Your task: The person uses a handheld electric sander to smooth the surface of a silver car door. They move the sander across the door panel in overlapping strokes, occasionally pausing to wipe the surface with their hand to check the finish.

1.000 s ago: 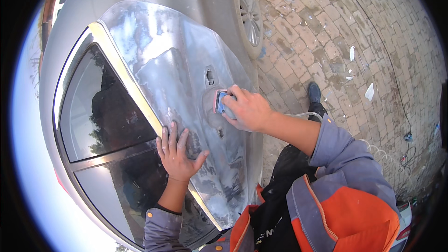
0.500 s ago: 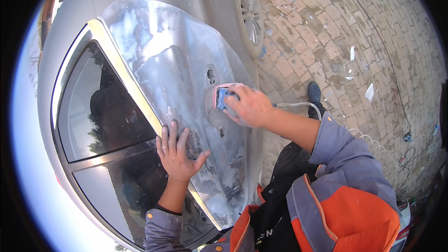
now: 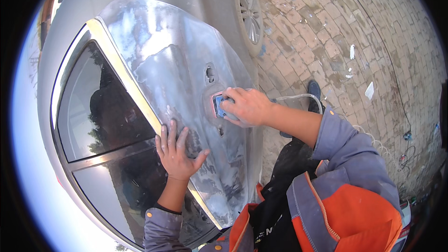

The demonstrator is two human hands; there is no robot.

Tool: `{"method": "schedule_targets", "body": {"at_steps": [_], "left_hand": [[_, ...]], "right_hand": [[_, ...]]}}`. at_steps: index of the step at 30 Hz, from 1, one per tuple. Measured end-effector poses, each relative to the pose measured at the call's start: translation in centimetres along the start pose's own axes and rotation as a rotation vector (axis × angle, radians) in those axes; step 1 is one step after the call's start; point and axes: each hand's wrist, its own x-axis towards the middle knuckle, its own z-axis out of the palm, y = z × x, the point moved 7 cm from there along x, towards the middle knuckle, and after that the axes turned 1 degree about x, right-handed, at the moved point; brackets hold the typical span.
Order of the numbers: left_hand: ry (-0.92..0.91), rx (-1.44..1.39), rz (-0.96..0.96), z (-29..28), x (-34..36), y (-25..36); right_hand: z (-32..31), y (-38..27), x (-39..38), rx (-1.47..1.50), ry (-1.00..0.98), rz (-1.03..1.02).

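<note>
A car door [image 3: 172, 79] with patchy grey and bare-metal areas fills the middle of the view. My right hand [image 3: 247, 107] is wrapped over a small blue sander [image 3: 220, 106] with a reddish pad edge, which rests against the door between two handle holes. From behind that hand runs a clear hose [image 3: 298, 96]. My left hand [image 3: 179, 151] lies flat with spread fingers on the door near the window edge, holding nothing. Yellow masking tape [image 3: 123, 72] follows the window frame beside it.
Dark windows [image 3: 107, 107] lie on the left and reflect trees. A wheel [image 3: 249, 11] stands at the far side. Paving bricks [image 3: 317, 37] on the right carry paper scraps [image 3: 369, 91], a coiled hose [image 3: 373, 140] and a thin dark cable. My shoe [image 3: 314, 89] is on the bricks.
My right hand and the sander have shifted slightly toward me along the door, uncovering more around the upper handle hole. My left hand has stayed in place.
</note>
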Motion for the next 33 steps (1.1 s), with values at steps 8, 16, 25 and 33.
{"method": "schedule_targets", "body": {"at_steps": [8, 16, 25, 33], "left_hand": [[0.003, -0.005, 0.005, -0.03, 0.18, -0.02], [-0.020, 0.005, -0.008, 0.12, 0.05, -0.04], [-0.011, -0.029, 0.000, -0.20, 0.20, -0.02], [0.006, -0.036, 0.005, -0.10, 0.25, -0.05]], "right_hand": [[0.00, -0.11, -0.20, 0.060, 0.122, 0.039], [-0.14, 0.20, -0.06, 0.156, 0.175, -0.164], [0.42, 0.18, -0.48, -0.029, -0.096, 0.011], [0.35, -0.02, -0.57, -0.013, 0.000, 0.165]]}}
